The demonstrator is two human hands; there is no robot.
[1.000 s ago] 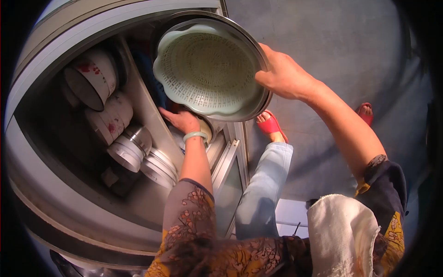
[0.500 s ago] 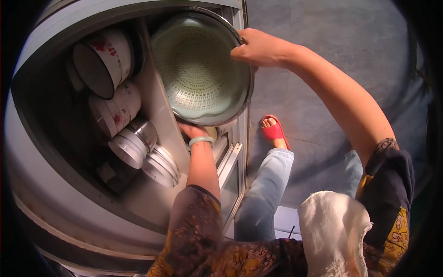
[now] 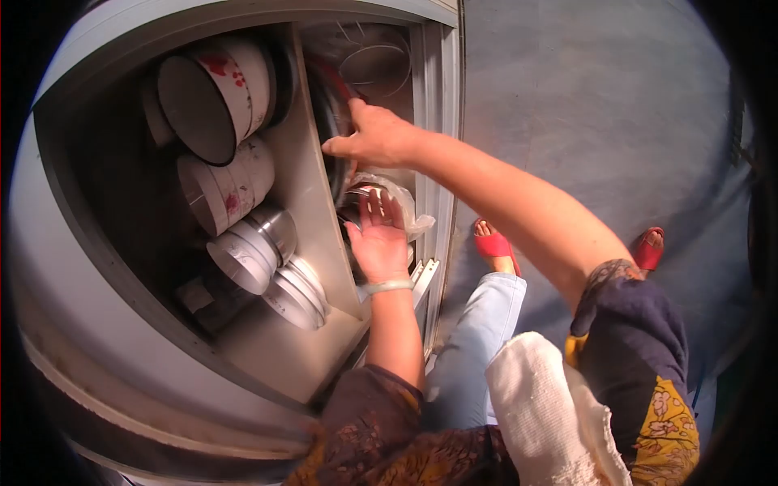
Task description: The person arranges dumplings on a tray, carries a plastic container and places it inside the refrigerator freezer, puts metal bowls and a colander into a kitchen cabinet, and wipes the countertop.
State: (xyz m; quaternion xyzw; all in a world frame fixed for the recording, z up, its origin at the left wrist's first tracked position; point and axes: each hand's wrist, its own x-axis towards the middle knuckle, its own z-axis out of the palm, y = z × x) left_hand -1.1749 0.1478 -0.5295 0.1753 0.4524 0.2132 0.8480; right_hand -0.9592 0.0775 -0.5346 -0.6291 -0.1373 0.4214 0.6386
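In the lower compartment of the cabinet, my right hand (image 3: 377, 138) reaches in with thumb and fingers apart. Its thumb is at the dark rim of a round vessel (image 3: 326, 121) seen nearly edge-on against the shelf board; whether it presses on the rim I cannot tell. A red strip (image 3: 331, 79) lies by its fingertips. Below it, my left hand (image 3: 379, 247) is palm up with fingers stretched and nothing in it, a pale bangle (image 3: 387, 287) on the wrist. Just beyond those fingers is a crumpled clear plastic bag (image 3: 417, 223). The green colander is not recognisable now.
A shelf board (image 3: 312, 186) divides the cabinet. On its other side are a flower-patterned enamel pot (image 3: 247, 81), patterned bowls (image 3: 255, 174), a steel bowl (image 3: 275, 231) and stacked white bowls (image 3: 296, 296). A clear round item (image 3: 377, 69) is at the compartment's far end. The door track (image 3: 425, 279) edges the opening.
The green colander and the metal-rimmed basin around it have left the opening, where both hands held them. My right hand has moved left into the compartment; my left hand has turned palm up, empty.
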